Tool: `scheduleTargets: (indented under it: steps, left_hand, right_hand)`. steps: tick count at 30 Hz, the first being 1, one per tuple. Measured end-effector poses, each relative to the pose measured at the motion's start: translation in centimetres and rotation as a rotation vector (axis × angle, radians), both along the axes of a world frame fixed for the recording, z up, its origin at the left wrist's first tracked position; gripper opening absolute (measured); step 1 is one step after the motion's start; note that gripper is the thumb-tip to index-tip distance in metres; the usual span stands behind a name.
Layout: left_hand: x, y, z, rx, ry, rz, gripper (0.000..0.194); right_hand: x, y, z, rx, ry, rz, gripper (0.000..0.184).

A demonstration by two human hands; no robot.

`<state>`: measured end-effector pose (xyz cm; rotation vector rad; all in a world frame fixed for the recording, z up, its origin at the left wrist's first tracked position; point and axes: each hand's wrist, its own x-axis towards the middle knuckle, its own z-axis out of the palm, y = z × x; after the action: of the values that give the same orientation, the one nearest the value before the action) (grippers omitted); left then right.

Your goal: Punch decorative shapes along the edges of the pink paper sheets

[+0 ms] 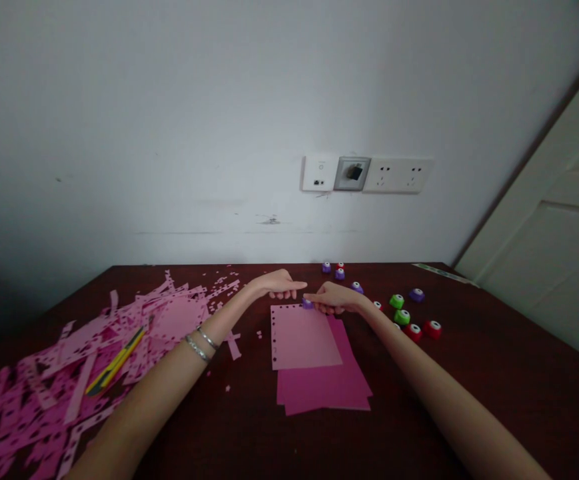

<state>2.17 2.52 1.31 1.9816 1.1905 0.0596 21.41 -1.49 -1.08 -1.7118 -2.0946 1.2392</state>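
A light pink sheet [309,340], with small punched holes along its left and top edges, lies on darker pink sheets [324,393]. A small purple craft punch [307,304] sits at the sheet's top edge. My right hand [333,297] is closed around the right side of this punch, its index finger reaching over the top; the fingers partly hide it. Just left of the punch, my left hand [282,285] hovers with its index finger stretched out and the others loosely curled. Nothing shows in it.
Pink punched strips and scraps [34,400] heap over the table's left side, with a yellow utility knife [114,363] on top. Several purple, green [402,317] and red punches [432,329] stand at the right and back. Behind is a wall with sockets [398,175].
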Motion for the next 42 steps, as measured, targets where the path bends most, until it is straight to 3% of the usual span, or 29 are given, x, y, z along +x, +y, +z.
scheduleTargets:
  steps: [6, 11, 16, 22, 26, 30, 34, 37, 40, 42]
  left_hand:
    - [1.7, 1.1, -0.9, -0.266, 0.009, -0.1, 0.057]
    - [2.2, 1.9, -0.8, -0.393, 0.038, -0.13, 0.056]
    - [2.4, 2.1, -1.2, -0.422, 0.039, -0.106, 0.058]
    - [2.1, 1.3, -1.8, -0.352, -0.028, -0.057, 0.061]
    - [1.8, 0.1, -1.8, -0.186, -0.052, -0.018, 0.058]
    - [1.7, -1.9, -1.1, 0.2, -0.01, 0.008, 0.054]
    - [1.8, -5.8, -0.6, 0.559, 0.181, 0.073, 0.047]
    - [1.9, -9.6, -1.2, 0.816, 0.291, -0.032, 0.033]
    - [2.2, -12.7, -2.5, 0.937, 0.326, -0.187, 0.03]
    - [2.4, -14.0, -3.2, 0.956, 0.329, -0.224, 0.036]
  right_hand:
    - [-0.3, 0.7, 0.0, -0.206, 0.023, -0.028, 0.047]
    - [-0.6, 0.9, 0.5, -0.266, -0.004, -0.003, 0.044]
    - [-1.1, 1.0, 1.0, -0.278, -0.03, -0.022, 0.045]
    - [-1.1, 0.6, 0.6, -0.263, 0.006, -0.072, 0.046]
    - [-0.9, 0.0, 0.2, -0.205, 0.053, -0.094, 0.041]
    - [-0.7, -0.4, -0.1, -0.101, 0.045, -0.124, 0.042]
    - [-0.4, -0.9, -0.3, -0.018, 0.01, -0.148, 0.052]
    - [0.1, -1.1, -0.4, 0.043, 0.019, -0.127, 0.057]
    - [0.6, -1.0, -0.7, 0.243, 0.045, -0.067, 0.05]
    - [0.8, -0.8, -1.1, 0.408, 0.04, 0.001, 0.041]
